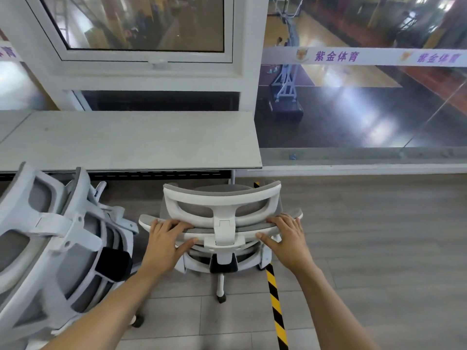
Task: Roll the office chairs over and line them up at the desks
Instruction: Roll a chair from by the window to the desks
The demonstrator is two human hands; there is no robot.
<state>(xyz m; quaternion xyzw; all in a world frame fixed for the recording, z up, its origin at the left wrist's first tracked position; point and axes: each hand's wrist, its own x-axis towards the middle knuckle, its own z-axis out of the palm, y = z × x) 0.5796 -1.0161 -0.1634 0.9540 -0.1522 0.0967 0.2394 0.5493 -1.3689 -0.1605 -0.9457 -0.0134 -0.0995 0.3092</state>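
Both hands grip chair (pixel 222 213) backrest top: left hand (pixel 168 238), right hand (pixel 285 233), set apart. Chair faces counter (pixel 131 140); second chair (pixel 50 238) beside.

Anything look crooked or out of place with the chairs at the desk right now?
The chair at the left sits turned at an angle to the desk, while the chair gripped by the left hand and the right hand faces it squarely. No damage or spill shows.
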